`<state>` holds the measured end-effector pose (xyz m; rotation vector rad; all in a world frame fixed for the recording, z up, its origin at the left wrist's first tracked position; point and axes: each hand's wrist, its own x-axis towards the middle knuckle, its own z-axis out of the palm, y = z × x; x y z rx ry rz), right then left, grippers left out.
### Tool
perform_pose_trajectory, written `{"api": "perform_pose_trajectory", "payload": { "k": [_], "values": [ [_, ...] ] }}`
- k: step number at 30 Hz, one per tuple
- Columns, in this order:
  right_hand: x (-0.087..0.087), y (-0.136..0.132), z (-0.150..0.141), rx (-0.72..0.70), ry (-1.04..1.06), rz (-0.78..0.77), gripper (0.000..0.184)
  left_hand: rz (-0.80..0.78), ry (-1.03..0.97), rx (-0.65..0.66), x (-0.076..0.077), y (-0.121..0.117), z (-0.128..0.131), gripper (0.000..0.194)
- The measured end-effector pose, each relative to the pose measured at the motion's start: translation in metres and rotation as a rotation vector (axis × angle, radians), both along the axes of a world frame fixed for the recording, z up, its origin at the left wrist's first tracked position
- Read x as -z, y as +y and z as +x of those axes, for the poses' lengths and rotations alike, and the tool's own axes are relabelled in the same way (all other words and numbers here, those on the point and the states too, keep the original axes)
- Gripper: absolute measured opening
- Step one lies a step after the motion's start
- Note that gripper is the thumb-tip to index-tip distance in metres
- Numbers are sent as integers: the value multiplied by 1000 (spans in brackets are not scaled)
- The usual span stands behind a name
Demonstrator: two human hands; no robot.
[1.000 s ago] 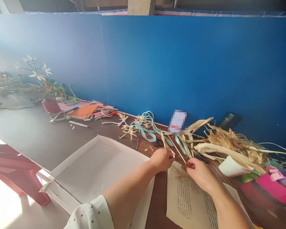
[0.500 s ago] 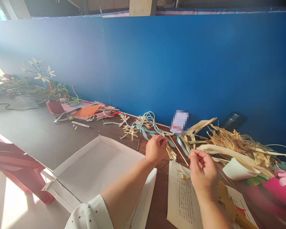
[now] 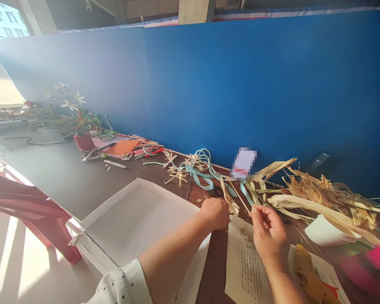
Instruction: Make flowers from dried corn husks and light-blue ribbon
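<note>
My left hand [image 3: 214, 213] is closed, knuckles up, low over the dark table between the white box lid and a printed sheet. Its fingertips are turned away, so anything in them is hidden. Thumb and forefinger of my right hand [image 3: 270, 230] are pinched together above the printed sheet [image 3: 240, 270]; what they hold is too small to make out. A thin wooden stick [image 3: 238, 192] runs up to those fingertips, but whether it is gripped or lies behind them I cannot tell. Just beyond my left hand are a dried husk piece [image 3: 229, 198] and black-handled scissors [image 3: 215, 191].
Dried corn husks [image 3: 316, 192] and a tipped white cup [image 3: 331, 230] lie to the right. A yellow glue gun [image 3: 305, 268] rests by my right wrist. The white box lid [image 3: 136, 223] is on the left. Husk flowers [image 3: 178, 175] and blue ribbon [image 3: 202, 179] line the blue panel [image 3: 190, 93].
My left hand has come down and toward me, uncovering the scissors. My right hand stays pinched in nearly the same place. The view has shifted slightly.
</note>
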<state>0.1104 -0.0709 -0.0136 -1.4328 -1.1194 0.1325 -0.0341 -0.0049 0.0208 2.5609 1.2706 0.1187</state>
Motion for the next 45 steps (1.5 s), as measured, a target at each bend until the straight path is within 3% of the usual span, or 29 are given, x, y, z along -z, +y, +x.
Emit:
{"api": "perform_pose_trajectory", "payload": {
  "k": [13,19,28,31,35,38,41,45],
  "values": [
    [0,-2,-4,-83,-10,-92,34,24,48,-40,14,0,6,32],
    [3,-1,-2,-88,-18,-57,34,63,11,-75,18,2,7,32],
    [1,-5,-4,-133,-43,-68,28,117,-154,-148,11,0,4,23],
    [-5,-12,-14,-281,-114,-111,21,138,-343,-256,6,6,0,24],
    [-16,-23,-44,-711,-335,-241,20,133,-621,-486,-2,24,-14,22],
    [-20,-30,-67,-896,-376,-389,22,66,-736,-606,-4,38,-26,24],
    [-20,-34,-79,-960,-383,-442,24,17,-789,-642,-5,45,-32,26],
    [-19,-35,-78,-942,-407,-421,25,57,-746,-617,-15,46,-34,25]
  ]
}}
